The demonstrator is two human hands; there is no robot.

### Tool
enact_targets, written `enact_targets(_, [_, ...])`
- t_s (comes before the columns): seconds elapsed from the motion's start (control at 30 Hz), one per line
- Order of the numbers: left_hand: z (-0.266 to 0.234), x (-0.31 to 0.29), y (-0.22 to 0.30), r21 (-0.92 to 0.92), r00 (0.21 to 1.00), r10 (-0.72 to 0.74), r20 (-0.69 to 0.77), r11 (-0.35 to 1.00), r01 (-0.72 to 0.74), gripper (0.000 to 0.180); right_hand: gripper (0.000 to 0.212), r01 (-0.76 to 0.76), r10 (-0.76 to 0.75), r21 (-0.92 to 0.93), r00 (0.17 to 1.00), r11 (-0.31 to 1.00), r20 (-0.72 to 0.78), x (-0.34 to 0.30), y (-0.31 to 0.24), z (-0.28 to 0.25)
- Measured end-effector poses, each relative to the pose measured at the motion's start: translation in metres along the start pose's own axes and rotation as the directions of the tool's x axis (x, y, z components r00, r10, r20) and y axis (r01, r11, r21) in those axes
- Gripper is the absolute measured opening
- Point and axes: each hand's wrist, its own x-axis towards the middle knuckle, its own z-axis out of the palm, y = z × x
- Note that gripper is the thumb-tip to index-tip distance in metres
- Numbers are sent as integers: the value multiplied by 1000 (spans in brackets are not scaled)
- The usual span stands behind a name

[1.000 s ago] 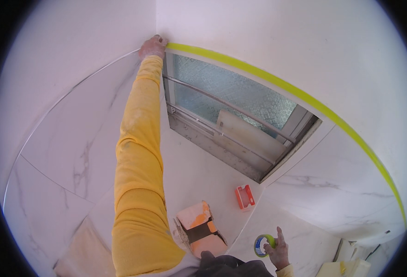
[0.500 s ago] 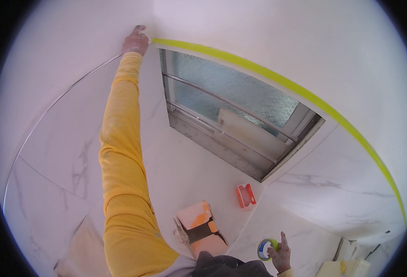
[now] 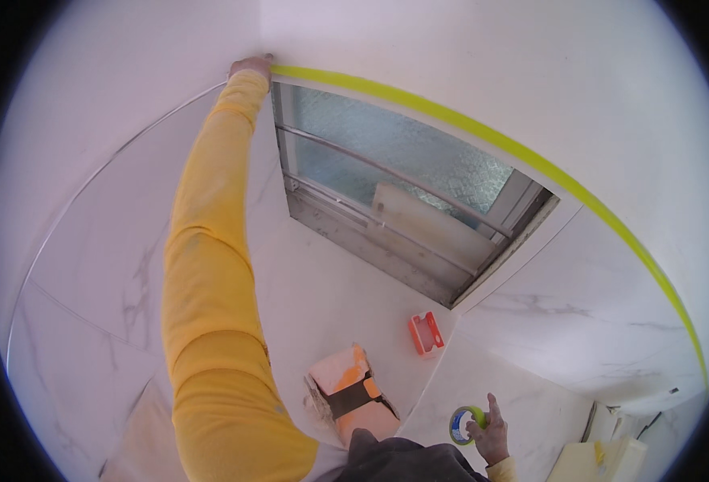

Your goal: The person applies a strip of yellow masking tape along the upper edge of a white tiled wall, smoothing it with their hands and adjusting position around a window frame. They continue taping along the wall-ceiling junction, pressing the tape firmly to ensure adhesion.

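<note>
My left hand point(image 3: 251, 67), at the end of a raised yellow sleeve, touches the wall at the upper corner. It is at the left end of a strip of yellow-green masking tape point(image 3: 418, 104); most of its fingers are hidden behind the hand and one fingertip shows. The strip runs along the wall above the window and curves away down the right side. Low on the right, my right hand point(image 3: 492, 439) is closed on a roll of masking tape point(image 3: 458, 425), with its index finger pointing up.
A window point(image 3: 394, 153) with metal bars is set into the wall below the strip. On the pale surface below lie a red-and-white box point(image 3: 426, 334) and an orange-pink box with a black band point(image 3: 353, 395). A thin metal trim point(image 3: 97, 174) edges the marbled tiles at left.
My left hand has moved slightly right and down, onto the tape's left end, and its fingers have turned toward the corner. My right hand still holds the roll.
</note>
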Motion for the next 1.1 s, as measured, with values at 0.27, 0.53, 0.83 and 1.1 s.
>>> enact_targets(0.27, [-5,-20,14,69,988,91,-126,994,-83,61,82,29,-29,30,1000,999,3,-10,6,0])
enact_targets(0.53, [-16,-79,57,8,856,370,-361,919,-394,55,81,-34,38,67,998,997,-56,-37,24,-17])
enact_targets(0.83, [-14,-151,156,-154,588,414,-695,713,-684,54,79,-7,20,129,995,992,-103,-61,40,-21])
enact_targets(1.1, [23,-66,169,-856,780,-452,-433,476,-200,72,79,-8,13,41,992,999,-128,-72,51,-29])
